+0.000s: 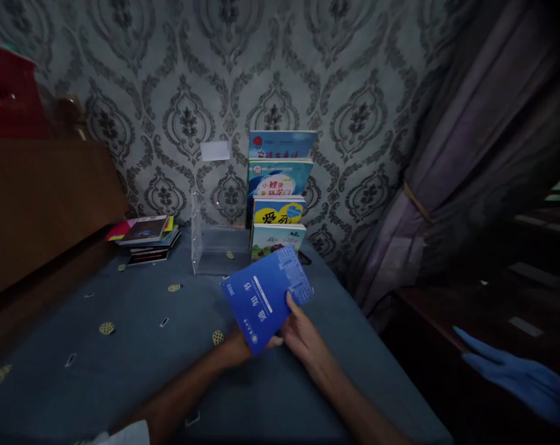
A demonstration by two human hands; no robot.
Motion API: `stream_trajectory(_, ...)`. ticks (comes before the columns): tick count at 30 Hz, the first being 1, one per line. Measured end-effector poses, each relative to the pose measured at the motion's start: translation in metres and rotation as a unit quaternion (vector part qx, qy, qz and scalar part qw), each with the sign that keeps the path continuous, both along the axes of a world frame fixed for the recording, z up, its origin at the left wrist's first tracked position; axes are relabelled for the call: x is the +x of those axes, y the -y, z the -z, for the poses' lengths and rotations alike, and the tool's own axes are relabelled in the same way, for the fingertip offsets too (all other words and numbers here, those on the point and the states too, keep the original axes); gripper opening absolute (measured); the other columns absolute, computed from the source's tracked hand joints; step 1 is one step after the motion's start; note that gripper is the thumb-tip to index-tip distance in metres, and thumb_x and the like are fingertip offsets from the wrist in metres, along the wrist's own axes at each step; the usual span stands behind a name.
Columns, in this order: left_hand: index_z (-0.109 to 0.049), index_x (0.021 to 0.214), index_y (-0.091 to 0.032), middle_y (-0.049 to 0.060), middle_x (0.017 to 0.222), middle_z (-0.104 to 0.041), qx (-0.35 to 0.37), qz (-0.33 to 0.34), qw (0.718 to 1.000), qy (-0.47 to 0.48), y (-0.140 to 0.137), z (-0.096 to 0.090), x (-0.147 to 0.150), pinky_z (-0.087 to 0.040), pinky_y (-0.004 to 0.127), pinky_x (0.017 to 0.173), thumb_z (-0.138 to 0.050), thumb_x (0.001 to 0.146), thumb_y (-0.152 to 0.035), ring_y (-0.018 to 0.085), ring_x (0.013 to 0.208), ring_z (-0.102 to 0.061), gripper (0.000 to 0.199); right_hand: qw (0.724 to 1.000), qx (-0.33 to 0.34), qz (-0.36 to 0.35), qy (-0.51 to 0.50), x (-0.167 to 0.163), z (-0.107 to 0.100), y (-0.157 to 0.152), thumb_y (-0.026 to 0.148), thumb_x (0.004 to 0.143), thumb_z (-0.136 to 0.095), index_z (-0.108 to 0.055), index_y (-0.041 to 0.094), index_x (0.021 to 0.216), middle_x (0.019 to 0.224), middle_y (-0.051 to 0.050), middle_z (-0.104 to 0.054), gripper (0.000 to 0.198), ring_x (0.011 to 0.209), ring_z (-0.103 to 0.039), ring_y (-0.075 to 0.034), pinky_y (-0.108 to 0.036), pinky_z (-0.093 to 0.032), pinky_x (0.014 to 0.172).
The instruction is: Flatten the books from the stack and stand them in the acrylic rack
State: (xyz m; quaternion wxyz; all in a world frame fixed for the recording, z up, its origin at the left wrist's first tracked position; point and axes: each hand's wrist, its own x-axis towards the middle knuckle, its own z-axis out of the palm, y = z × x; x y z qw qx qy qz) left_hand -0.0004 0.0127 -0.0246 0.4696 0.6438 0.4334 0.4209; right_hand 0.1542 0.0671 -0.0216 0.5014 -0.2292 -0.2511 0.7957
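Observation:
Tilted in front of me is a blue booklet (266, 303) with white Chinese characters and "2022" on its cover. My right hand (303, 337) grips its lower right edge, thumb on the cover and fingers behind. My left hand (237, 346) supports it from below and behind, closed on it, its fingers mostly hidden. Just beyond the booklet, several children's books (280, 179) stand in stepped rows in the right part of a clear acrylic rack (219, 247). The booklet overlaps the lowest front book.
A messy pile of books (148, 238) lies at the left by a brown wooden headboard (48, 198). Blue patterned cloth (136, 346) covers the surface. Behind the rack is patterned wallpaper (187, 117). A tied curtain (400, 210) hangs at right, above a blue glove (516, 374).

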Motion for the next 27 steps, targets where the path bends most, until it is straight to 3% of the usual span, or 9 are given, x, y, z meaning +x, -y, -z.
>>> stream_trajectory(2, -0.07, 0.111, -0.02, 0.008, 0.107, -0.073, -0.005, -0.046, 0.999, 0.021, 0.001, -0.001, 0.006, -0.054, 0.044, 0.097, -0.065, 0.08, -0.065, 0.026, 0.099, -0.067, 0.055, 1.0, 0.011, -0.009, -0.005, 0.0, -0.001, 0.004, 0.041, 0.073, -0.085, -0.073, 0.025, 0.101, 0.105, -0.001, -0.078, 0.035, 0.105, -0.07, -0.025, -0.04, -0.059, 0.09)
stream_trajectory(4, -0.071, 0.103, -0.016, 0.007, 0.093, -0.073, -0.032, -0.099, 0.992, 0.073, -0.004, -0.002, 0.005, -0.061, 0.04, 0.075, -0.058, 0.081, -0.072, 0.022, 0.074, -0.068, 0.062, 1.0, 0.018, -0.004, 0.002, 0.006, 0.0, 0.005, 0.036, 0.069, -0.088, -0.073, 0.027, 0.099, 0.104, 0.001, -0.078, 0.035, 0.098, -0.071, -0.022, -0.038, -0.058, 0.087)
stream_trajectory(6, -0.07, 0.097, -0.013, 0.007, 0.088, -0.072, -0.052, -0.148, 0.977, 0.148, -0.012, -0.007, -0.001, -0.059, 0.034, 0.056, -0.063, 0.073, -0.076, 0.016, 0.055, -0.063, 0.068, 0.999, 0.021, 0.02, 0.017, 0.017, 0.001, 0.001, 0.031, 0.066, -0.09, -0.075, 0.028, 0.093, 0.098, 0.003, -0.078, 0.031, 0.09, -0.072, -0.018, -0.033, -0.058, 0.084)
stream_trajectory(10, -0.063, 0.084, -0.012, 0.001, 0.075, -0.064, -0.017, -0.204, 0.953, 0.225, -0.029, -0.029, -0.018, -0.055, 0.027, 0.047, -0.076, 0.062, -0.074, 0.015, 0.052, -0.065, 0.066, 0.986, 0.089, 0.106, 0.095, 0.044, -0.002, -0.015, 0.038, 0.059, -0.093, -0.076, 0.028, 0.083, 0.087, 0.002, -0.077, 0.031, 0.081, -0.07, -0.016, -0.03, -0.056, 0.074)
stream_trajectory(13, -0.06, 0.077, -0.014, -0.001, 0.069, -0.062, 0.042, -0.171, 0.968, 0.181, -0.042, -0.057, -0.028, -0.059, 0.03, 0.053, -0.074, 0.065, -0.073, 0.017, 0.056, -0.067, 0.062, 0.939, 0.195, 0.158, 0.236, 0.057, -0.018, -0.026, 0.048, 0.054, -0.092, -0.075, 0.023, 0.076, 0.077, -0.001, -0.075, 0.038, 0.071, -0.067, -0.017, -0.03, -0.053, 0.067)
stream_trajectory(15, -0.061, 0.077, -0.015, 0.001, 0.068, -0.066, 0.104, -0.138, 0.98, 0.102, -0.052, -0.082, -0.032, -0.06, 0.031, 0.058, -0.068, 0.075, -0.069, 0.018, 0.061, -0.069, 0.055, 0.888, 0.271, 0.174, 0.327, 0.061, -0.036, -0.032, 0.054, 0.063, -0.086, -0.072, 0.021, 0.069, 0.069, -0.001, -0.072, 0.037, 0.065, -0.063, -0.018, -0.031, -0.051, 0.063)
stream_trajectory(17, -0.061, 0.072, -0.016, 0.003, 0.065, -0.068, 0.188, -0.133, 0.973, -0.003, -0.063, -0.11, -0.034, -0.059, 0.031, 0.064, -0.061, 0.085, -0.061, 0.019, 0.063, -0.07, 0.048, 0.849, 0.316, 0.209, 0.369, 0.064, -0.057, -0.039, 0.055, 0.069, -0.081, -0.069, 0.02, 0.066, 0.066, -0.001, -0.069, 0.037, 0.063, -0.061, -0.018, -0.031, -0.05, 0.06)
stream_trajectory(22, -0.059, 0.074, -0.017, 0.001, 0.068, -0.068, 0.311, -0.108, 0.932, -0.15, -0.087, -0.166, -0.037, -0.053, 0.026, 0.063, -0.051, 0.095, -0.042, 0.018, 0.065, -0.069, 0.033, 0.825, 0.381, 0.285, 0.305, 0.072, -0.099, -0.064, 0.044, 0.069, -0.083, -0.07, 0.024, 0.092, 0.088, -0.002, -0.074, 0.034, 0.081, -0.067, -0.019, -0.032, -0.054, 0.074)
stream_trajectory(27, -0.061, 0.081, -0.018, 0.001, 0.073, -0.066, 0.367, -0.076, 0.9, -0.224, -0.097, -0.173, -0.036, -0.052, 0.026, 0.063, -0.046, 0.095, -0.025, 0.018, 0.066, -0.067, 0.022, 0.803, 0.416, 0.289, 0.314, 0.07, -0.103, -0.085, 0.039, 0.073, -0.079, -0.069, 0.023, 0.089, 0.083, 0.0, -0.07, 0.025, 0.072, -0.064, -0.016, -0.028, -0.052, 0.064)
